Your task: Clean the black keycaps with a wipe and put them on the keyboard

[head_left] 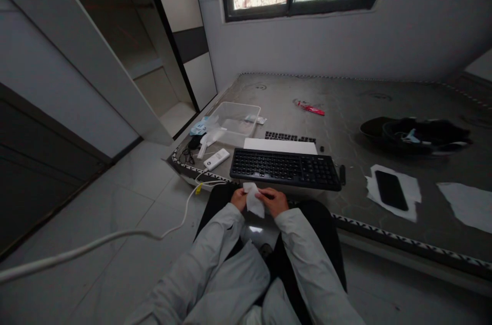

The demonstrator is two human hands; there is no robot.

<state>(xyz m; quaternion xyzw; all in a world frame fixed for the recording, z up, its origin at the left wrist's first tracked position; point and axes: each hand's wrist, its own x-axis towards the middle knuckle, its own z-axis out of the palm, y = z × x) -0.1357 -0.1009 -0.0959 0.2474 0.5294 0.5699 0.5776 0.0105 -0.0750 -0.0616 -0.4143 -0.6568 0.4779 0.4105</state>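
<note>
A small white tissue is held between my two hands, above my lap and just in front of the mattress edge. My left hand grips its left side, and my right hand pinches it near the top right. Right beyond them lies a black keyboard, its near edge close to my fingers. Behind it sits a white flat board or box, with a dark strip of keys along its far side.
To the left are a clear plastic bin, a white device and a trailing white cable. A phone on white paper, a black cap and a red packet lie on the mattress.
</note>
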